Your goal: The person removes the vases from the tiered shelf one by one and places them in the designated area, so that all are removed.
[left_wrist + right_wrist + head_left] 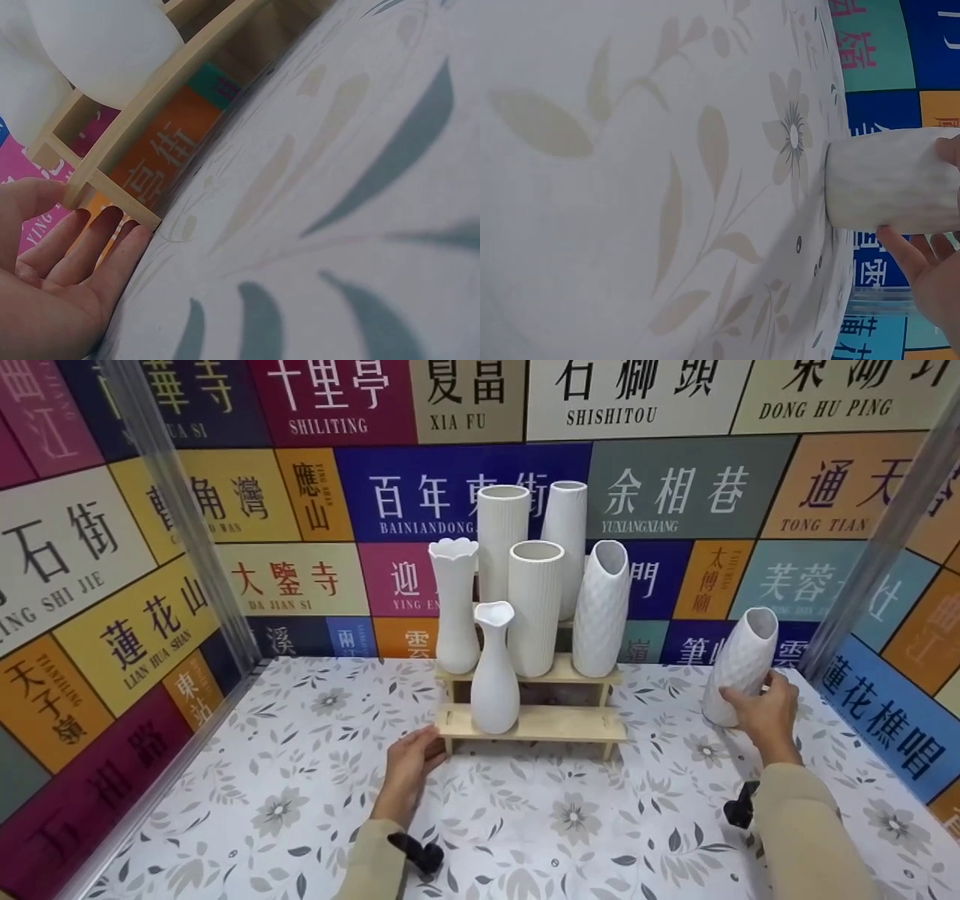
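Observation:
At the right of the head view, my right hand (765, 712) grips a white vase (739, 667) with a diamond-textured surface and a slanted mouth. The vase tilts slightly, its base down at the tablecloth in the right wrist view. My left hand (412, 757) holds the left end of the lower step of a two-step wooden stand (566, 724). Up close, the left thumb (41, 196) lies at the step's end, with fingers by its leg. A slim-necked white vase (495, 690) stands on that lower step.
On the upper step stand a scallop-rimmed vase (454, 607), a ribbed cylinder vase (535, 607) and another slanted-mouth vase (601, 611). Behind them rise a taller ribbed vase (502, 525) and a tapered vase (568, 547). Printed sign panels (465, 465) wall the flowered tablecloth (300, 810).

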The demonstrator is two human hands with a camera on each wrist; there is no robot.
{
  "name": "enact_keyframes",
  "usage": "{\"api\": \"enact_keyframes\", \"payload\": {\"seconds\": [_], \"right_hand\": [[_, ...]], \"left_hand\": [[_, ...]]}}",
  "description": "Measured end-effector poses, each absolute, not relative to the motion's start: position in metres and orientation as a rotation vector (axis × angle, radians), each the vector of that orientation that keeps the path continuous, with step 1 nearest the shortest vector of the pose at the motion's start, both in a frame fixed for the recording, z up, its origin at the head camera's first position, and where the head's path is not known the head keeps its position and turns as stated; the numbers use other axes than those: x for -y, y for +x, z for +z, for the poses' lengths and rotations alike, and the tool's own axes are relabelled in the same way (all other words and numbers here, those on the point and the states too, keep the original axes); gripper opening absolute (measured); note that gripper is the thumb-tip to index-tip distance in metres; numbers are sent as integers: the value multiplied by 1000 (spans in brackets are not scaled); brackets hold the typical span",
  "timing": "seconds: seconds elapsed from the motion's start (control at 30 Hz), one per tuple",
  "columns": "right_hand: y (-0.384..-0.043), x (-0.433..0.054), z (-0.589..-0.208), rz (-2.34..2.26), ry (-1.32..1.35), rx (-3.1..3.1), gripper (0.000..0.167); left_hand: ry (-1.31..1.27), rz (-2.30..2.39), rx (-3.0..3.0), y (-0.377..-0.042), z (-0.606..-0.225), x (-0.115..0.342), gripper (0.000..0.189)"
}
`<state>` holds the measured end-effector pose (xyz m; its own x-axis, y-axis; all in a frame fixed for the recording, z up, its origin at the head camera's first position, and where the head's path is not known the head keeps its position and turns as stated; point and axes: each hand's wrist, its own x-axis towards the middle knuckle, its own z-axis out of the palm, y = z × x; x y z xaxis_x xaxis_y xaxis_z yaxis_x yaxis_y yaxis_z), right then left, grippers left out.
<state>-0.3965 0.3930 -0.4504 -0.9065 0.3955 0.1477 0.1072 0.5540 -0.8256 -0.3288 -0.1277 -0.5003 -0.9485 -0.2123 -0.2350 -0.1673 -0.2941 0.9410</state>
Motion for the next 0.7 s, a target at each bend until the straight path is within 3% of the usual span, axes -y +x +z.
{"api": "enact_keyframes", "payload": {"seconds": [0.5,0.7], "right_hand": [[-401,-399,-441,1180,-441,2541,80],[-400,-393,-436,1238,-576,2564,86]], "left_hand": [[432,-2422,1852,-327,-501,126,42],[461,-2413,1880,-328,-500,127,44]]}}
